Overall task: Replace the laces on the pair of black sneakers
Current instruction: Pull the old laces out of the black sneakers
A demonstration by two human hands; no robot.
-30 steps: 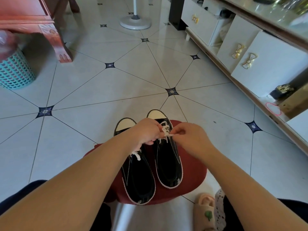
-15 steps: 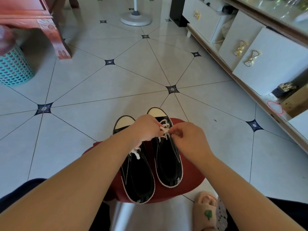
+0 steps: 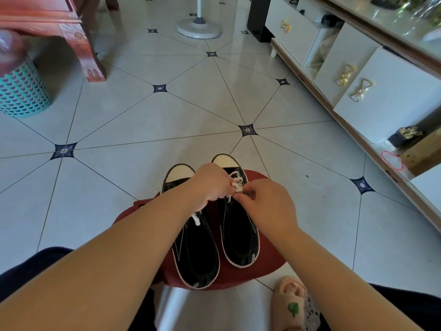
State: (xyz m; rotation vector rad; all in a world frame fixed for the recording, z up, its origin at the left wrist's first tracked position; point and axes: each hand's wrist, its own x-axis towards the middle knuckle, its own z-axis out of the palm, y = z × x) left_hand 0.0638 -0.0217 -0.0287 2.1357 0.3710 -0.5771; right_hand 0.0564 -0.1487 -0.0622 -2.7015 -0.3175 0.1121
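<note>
Head cam: I see two black sneakers side by side, toes away, on a red stool (image 3: 267, 261). Left hand (image 3: 210, 185) and right hand (image 3: 267, 206) meet over the right-side sneaker (image 3: 238, 237), fingers curled, both pinching its white lace (image 3: 236, 183). Left-side sneaker (image 3: 198, 254) lies just beside it, partly under my left wrist.

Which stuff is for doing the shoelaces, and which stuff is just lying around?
For the job: the sneaker being laced, its white lace, the other sneaker, the red stool under both, and the left hand and right hand pinching the lace.

Just lying about: teal basket, fan base, carved table leg, white cabinet, pink slipper.
</note>
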